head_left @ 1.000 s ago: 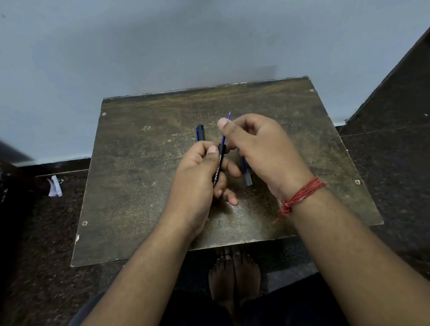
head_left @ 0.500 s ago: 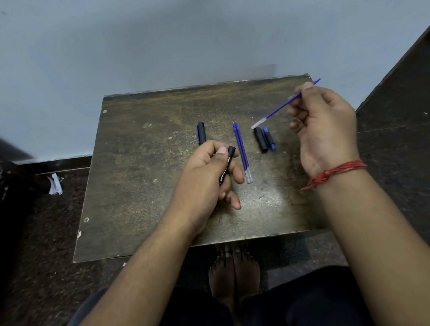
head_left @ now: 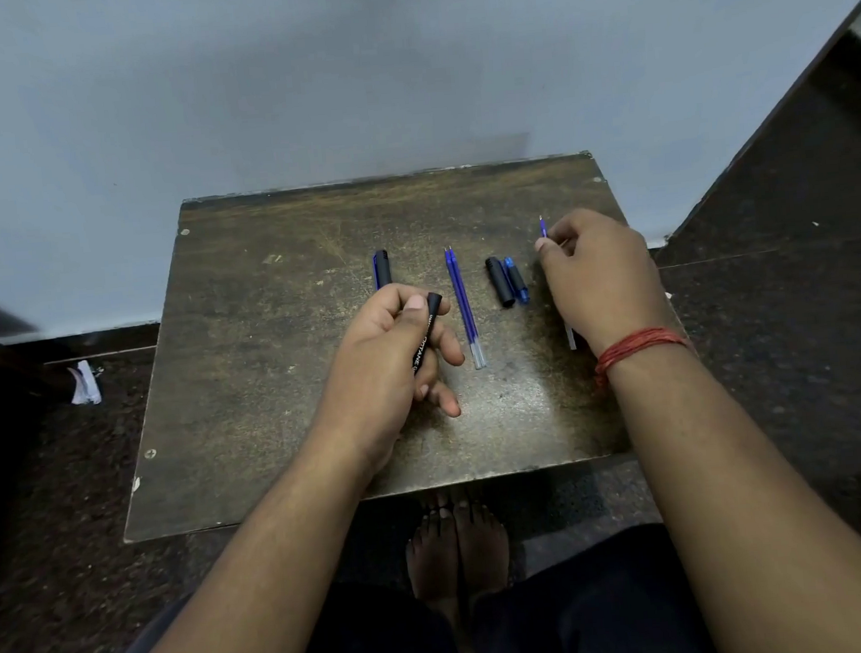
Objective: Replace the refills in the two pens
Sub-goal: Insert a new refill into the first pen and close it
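While left hand [head_left: 389, 350] grips matte barrel [head_left: 425, 337], slim refills [head_left: 464, 305]

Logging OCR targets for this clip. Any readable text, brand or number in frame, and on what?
"...ITANE": white print along the black pen barrel gripped in the left hand; the leading letters are hidden by the thumb and the trailing marks are too small to read.
No other text shows in this view.

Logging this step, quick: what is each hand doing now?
Left hand: grips the black pen barrel.
Right hand: holds a blue refill down at the table.
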A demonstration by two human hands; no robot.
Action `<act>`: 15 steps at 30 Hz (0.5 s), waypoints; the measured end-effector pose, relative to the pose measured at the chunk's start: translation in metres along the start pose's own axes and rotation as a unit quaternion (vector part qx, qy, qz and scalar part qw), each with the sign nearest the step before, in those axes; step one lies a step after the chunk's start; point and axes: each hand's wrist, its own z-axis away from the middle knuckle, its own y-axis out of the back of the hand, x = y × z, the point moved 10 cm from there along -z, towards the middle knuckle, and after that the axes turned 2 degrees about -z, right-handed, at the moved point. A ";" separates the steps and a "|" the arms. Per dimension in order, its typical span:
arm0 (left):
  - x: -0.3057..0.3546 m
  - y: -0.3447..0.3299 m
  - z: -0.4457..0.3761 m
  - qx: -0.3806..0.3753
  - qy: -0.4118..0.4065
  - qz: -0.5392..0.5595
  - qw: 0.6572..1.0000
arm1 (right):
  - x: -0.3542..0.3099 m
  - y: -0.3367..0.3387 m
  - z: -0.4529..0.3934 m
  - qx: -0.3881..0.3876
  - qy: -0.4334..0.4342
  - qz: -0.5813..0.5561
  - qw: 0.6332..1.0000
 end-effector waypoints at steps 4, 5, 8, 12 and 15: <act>-0.001 0.001 0.000 -0.001 -0.001 -0.002 1.000 | -0.001 -0.004 0.002 -0.013 0.003 0.035 0.999; -0.002 0.002 0.000 -0.001 0.000 -0.003 1.000 | 0.000 -0.006 0.002 -0.015 -0.001 0.037 0.999; -0.002 0.002 0.000 -0.002 -0.001 -0.003 1.000 | 0.002 -0.008 0.001 -0.017 -0.007 0.032 0.999; -0.002 0.002 -0.001 -0.002 -0.001 -0.004 1.000 | 0.003 -0.008 0.001 -0.015 -0.010 0.028 0.999; -0.002 0.002 -0.001 0.000 0.001 -0.005 1.000 | 0.002 -0.008 0.001 -0.019 -0.012 0.028 0.999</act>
